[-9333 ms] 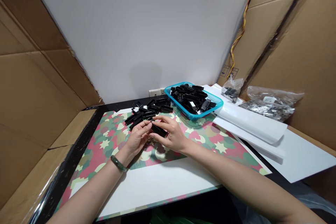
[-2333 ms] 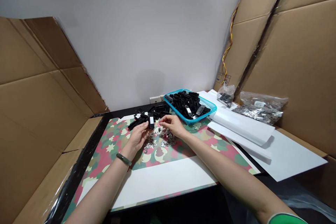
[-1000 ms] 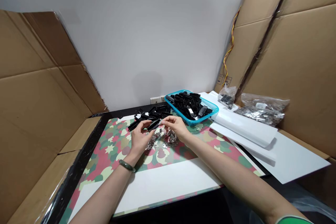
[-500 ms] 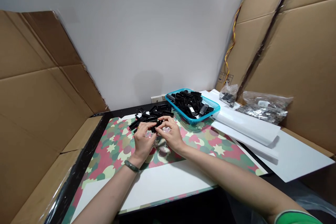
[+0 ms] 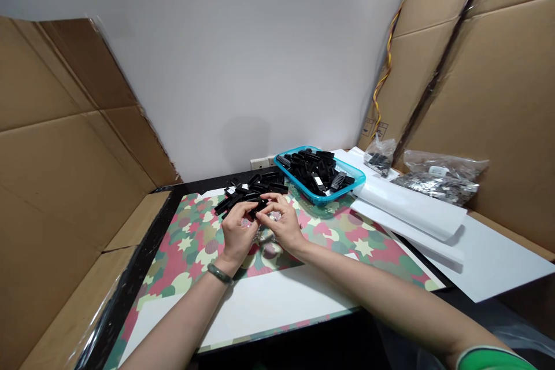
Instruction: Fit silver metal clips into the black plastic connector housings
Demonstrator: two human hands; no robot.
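Between my fingertips is a small black plastic piece (image 5: 259, 206), mostly covered by the fingers. My left hand (image 5: 237, 229) pinches it from the left, and a dark bangle sits on that wrist. From the right, my right hand (image 5: 284, 225) grips the same piece with thumb and fingers. Just beyond the hands lies a loose pile of black plastic pieces (image 5: 255, 186). Some small shiny bits (image 5: 265, 235), too small to name, show on the camouflage-patterned sheet (image 5: 191, 243) below my hands.
A blue basket (image 5: 323, 200) heaped with black pieces stands behind, to the right. Further right are a rolled white sheet (image 5: 411, 208), a small clear bag (image 5: 380, 157) and a larger bag of metallic parts (image 5: 440, 182). Cardboard panels (image 5: 52, 185) (image 5: 489, 87) flank the table.
Both hands stay in nearly the same place with the black piece between them. The fingers have shifted only slightly, and the whole view has moved a little.
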